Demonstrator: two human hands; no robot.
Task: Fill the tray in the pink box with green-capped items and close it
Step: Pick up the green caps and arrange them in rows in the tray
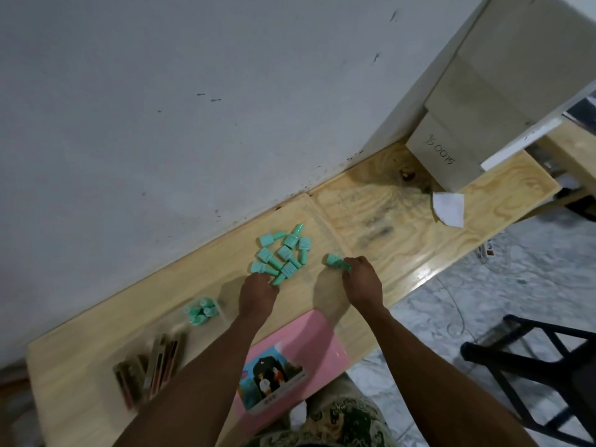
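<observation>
A: How far along is it?

B: Early, I'd judge. The pink box (298, 345) lies at six o'clock on the counter (403, 240), lid apparently down. Loose green-capped items (282, 254) are heaped at twelve from it.

A: And the hands?

B: The right hand (361, 280) pinches a single item (335, 262) at one o'clock. The left hand (258, 293) curls onto the heap's edge, grip unclear. A blurred clear holder (202, 311) at ten has a few, perhaps the tray.

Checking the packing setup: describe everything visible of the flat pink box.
The flat pink rectangular box looks glossy, with a glare spot at its right corner. A colourful cartoon picture covers its near end. It lies flat on the pale wooden table, near the front edge, between the person's forearms; the left forearm hides its left edge. No tray shows.
</observation>
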